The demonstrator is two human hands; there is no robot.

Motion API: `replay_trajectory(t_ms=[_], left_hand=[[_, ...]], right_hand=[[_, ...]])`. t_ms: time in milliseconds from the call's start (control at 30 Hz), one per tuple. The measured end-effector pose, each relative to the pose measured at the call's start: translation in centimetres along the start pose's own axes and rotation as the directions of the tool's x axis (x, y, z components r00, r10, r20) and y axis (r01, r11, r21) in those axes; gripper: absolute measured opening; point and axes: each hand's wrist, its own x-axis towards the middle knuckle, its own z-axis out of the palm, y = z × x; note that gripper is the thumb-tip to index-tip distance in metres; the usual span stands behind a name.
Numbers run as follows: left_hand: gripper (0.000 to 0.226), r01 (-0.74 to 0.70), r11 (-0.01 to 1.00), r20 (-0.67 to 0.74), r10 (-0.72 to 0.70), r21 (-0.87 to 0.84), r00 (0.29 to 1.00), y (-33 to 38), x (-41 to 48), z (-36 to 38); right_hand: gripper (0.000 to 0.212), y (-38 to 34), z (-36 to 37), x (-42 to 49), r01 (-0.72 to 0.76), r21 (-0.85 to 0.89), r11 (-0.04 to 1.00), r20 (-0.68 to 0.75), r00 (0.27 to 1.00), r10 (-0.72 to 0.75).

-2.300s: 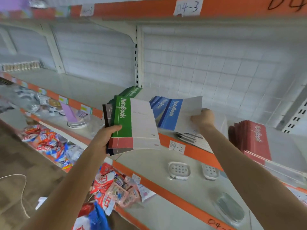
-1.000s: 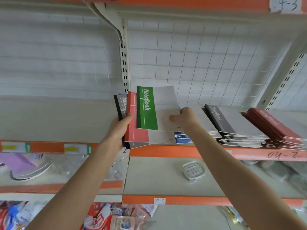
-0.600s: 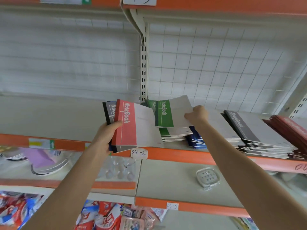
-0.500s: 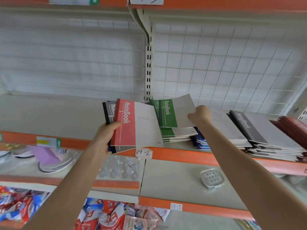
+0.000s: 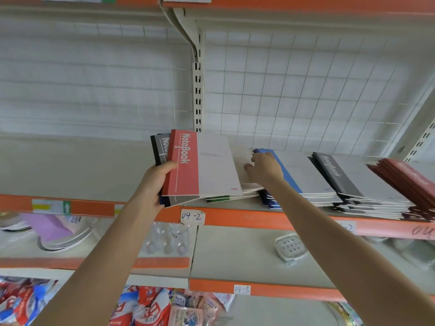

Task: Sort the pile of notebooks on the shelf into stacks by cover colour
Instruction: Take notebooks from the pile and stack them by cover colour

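My left hand (image 5: 155,182) grips a small pile of notebooks (image 5: 202,165) by its spine edge, a red-spined one on top and a grey-black one under it. Behind that pile lies the green stack (image 5: 217,198) on the shelf (image 5: 235,217), mostly hidden. My right hand (image 5: 264,169) rests on the pale cover of the green stack's top notebook with relaxed fingers. To the right stand a blue stack (image 5: 289,175), a black stack (image 5: 346,182) and a dark red stack (image 5: 409,182).
The shelf left of the held pile is bare. An upright slotted post (image 5: 197,90) and wire grid back the shelf. On the shelf below sit glasses (image 5: 167,241), a soap dish (image 5: 290,247) and a purple item (image 5: 47,227). Snack packets (image 5: 153,307) fill the bottom.
My right hand laid the green notebook down on the green stack and now rests flat on it. My left hand kept its pile, now with the red notebook on top.
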Motion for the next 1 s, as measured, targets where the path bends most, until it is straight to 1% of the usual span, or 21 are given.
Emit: replay_trajectory(t_ms=[33, 67, 100, 133, 167, 200, 233, 300, 367, 400, 467, 567, 633, 700, 767, 833, 867, 933, 1000], left_hand=[[0.015, 0.005, 1.0, 0.025, -0.005, -0.007, 1.0, 0.1, -0.1, 0.8], [0.013, 0.006, 1.0, 0.049, -0.006, -0.01, 0.999, 0.1, 0.0, 1.7], [0.011, 0.006, 1.0, 0.071, -0.005, -0.005, 0.997, 0.1, 0.0, 2.6], [0.011, 0.001, 1.0, 0.089, -0.002, 0.007, 0.996, 0.0, 0.2, 3.5], [0.012, -0.006, 1.0, 0.106, 0.003, 0.022, 0.994, -0.1, 0.3, 4.6], [0.014, -0.018, 0.999, 0.123, 0.014, 0.034, 0.992, -0.3, 0.3, 5.7], [0.017, -0.031, 0.998, 0.139, 0.024, 0.047, 0.99, -0.4, 0.4, 6.9], [0.019, -0.046, 0.997, 0.153, 0.036, 0.059, 0.988, -0.8, 0.3, 9.0], [0.015, -0.056, 0.997, 0.165, 0.046, 0.055, 0.985, -1.1, -0.1, 11.5], [0.015, -0.066, 0.996, 0.176, 0.056, 0.053, 0.983, -1.4, -0.3, 12.7], [0.017, -0.084, 0.995, 0.202, 0.07, 0.057, 0.977, -1.9, -0.9, 15.5], [0.016, -0.097, 0.995, 0.228, 0.087, 0.031, 0.97, -2.8, -1.7, 19.7], [0.018, -0.1, 0.995, 0.245, 0.091, 0.021, 0.965, -3.4, -2.1, 22.7], [0.023, -0.116, 0.992, 0.258, 0.099, 0.052, 0.961, -4.1, -2.4, 26.1], [0.026, -0.125, 0.989, 0.268, 0.099, 0.082, 0.958, -4.6, -2.8, 29.4], [0.024, -0.099, 0.991, 0.296, 0.069, 0.087, 0.953, -5.1, -3.2, 32.6], [0.023, -0.079, 0.994, 0.309, 0.053, 0.073, 0.95, -5.4, -3.5, 34.0], [0.023, -0.061, 0.997, 0.321, 0.039, 0.056, 0.946, -6.0, -3.7, 36.5], [0.023, -0.061, 0.996, 0.327, 0.037, 0.065, 0.944, -6.6, -3.7, 38.4]], right_hand=[[0.024, 0.5, -0.5, -0.3, -0.007, 0.083, 0.996, -0.042, 0.999, 0.011], [0.029, 1.0, -1.1, -0.5, -0.045, 0.195, 0.98, -0.053, 0.997, 0.056], [0.033, 1.5, -1.8, -0.6, -0.099, 0.336, 0.937, -0.029, 0.993, 0.115], [0.034, 2.0, -2.6, -1.0, -0.18, 0.491, 0.853, 0.042, 0.982, 0.183], [0.034, 2.5, -3.4, -1.4, -0.265, 0.618, 0.74, 0.134, 0.963, 0.233], [0.033, 3.0, -4.1, -1.9, -0.321, 0.688, 0.651, 0.209, 0.946, 0.246], [0.031, 3.7, -4.8, -2.4, -0.344, 0.713, 0.611, 0.251, 0.939, 0.236], [0.026, 5.1, -5.6, -3.2, -0.329, 0.708, 0.625, 0.264, 0.944, 0.198], [0.018, 7.1, -6.4, -3.8, -0.284, 0.672, 0.684, 0.227, 0.958, 0.174], [0.014, 8.3, -6.7, -3.9, -0.269, 0.656, 0.705, 0.198, 0.963, 0.184], [0.007, 10.9, -7.6, -4.0, -0.277, 0.65, 0.708, 0.156, 0.96, 0.232], [0.011, 15.3, -9.1, -3.6, -0.281, 0.662, 0.695, 0.092, 0.95, 0.297], [0.015, 18.6, -10.5, -3.3, -0.267, 0.642, 0.719, 0.027, 0.945, 0.327], [0.011, 22.4, -12.4, -3.2, -0.269, 0.559, 0.785, -0.056, 0.931, 0.36], [0.015, 26.1, -14.4, -3.1, -0.279, 0.481, 0.831, -0.124, 0.917, 0.379], [0.011, 29.6, -16.4, -3.0, -0.316, 0.442, 0.84, -0.158, 0.894, 0.42], [0.012, 31.4, -17.3, -2.8, -0.346, 0.413, 0.843, -0.171, 0.879, 0.445], [0.018, 34.7, -19.1, -2.5, -0.385, 0.35, 0.854, -0.193, 0.862, 0.468], [0.022, 37.8, -20.4, -2.0, -0.408, 0.326, 0.853, -0.225, 0.843, 0.489]])
